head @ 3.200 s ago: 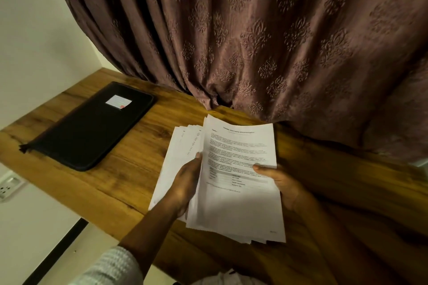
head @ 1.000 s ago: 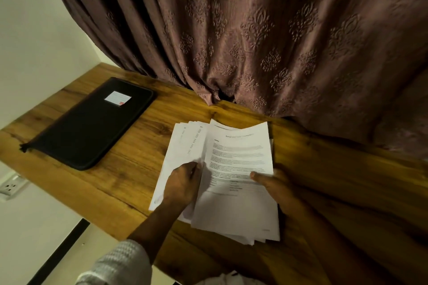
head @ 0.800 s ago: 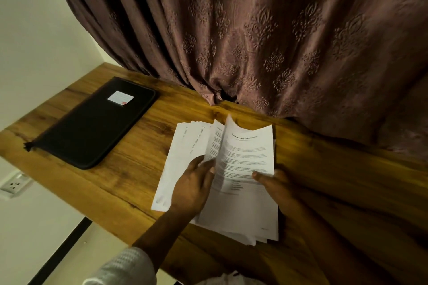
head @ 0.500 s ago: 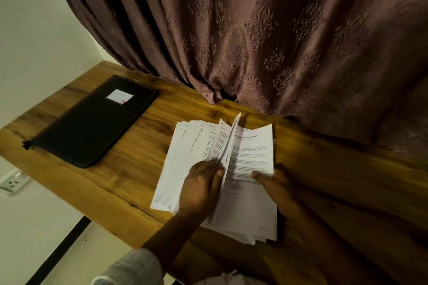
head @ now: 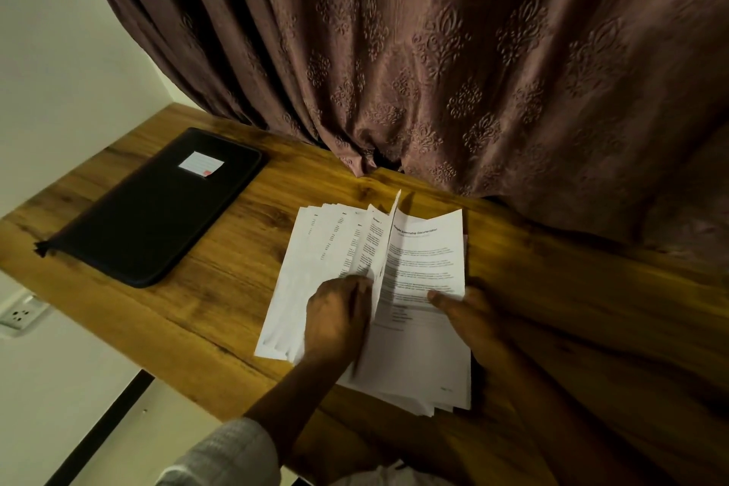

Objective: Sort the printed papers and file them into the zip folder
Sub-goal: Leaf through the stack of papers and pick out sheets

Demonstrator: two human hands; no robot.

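A stack of printed papers (head: 424,260) lies on the wooden table (head: 221,288), with several sheets (head: 323,249) fanned out to its left. One sheet (head: 384,249) stands on edge between the fan and the stack. My left hand (head: 337,322) pinches that sheet at its lower part, knuckles up. My right hand (head: 469,314) grips the right edge of the stack, thumb on the top page. The black zip folder (head: 157,205) lies shut on the table to the left, with a white label near its far end.
A brown patterned curtain (head: 434,51) hangs against the table's far edge. The table's left end meets a white wall. A wall socket (head: 19,316) sits below the table's left front edge.
My left hand has lifted the top sheet off the stack and turned it leftward; it now stands on edge. More sheets have joined the fan. My right hand has stayed on the stack.
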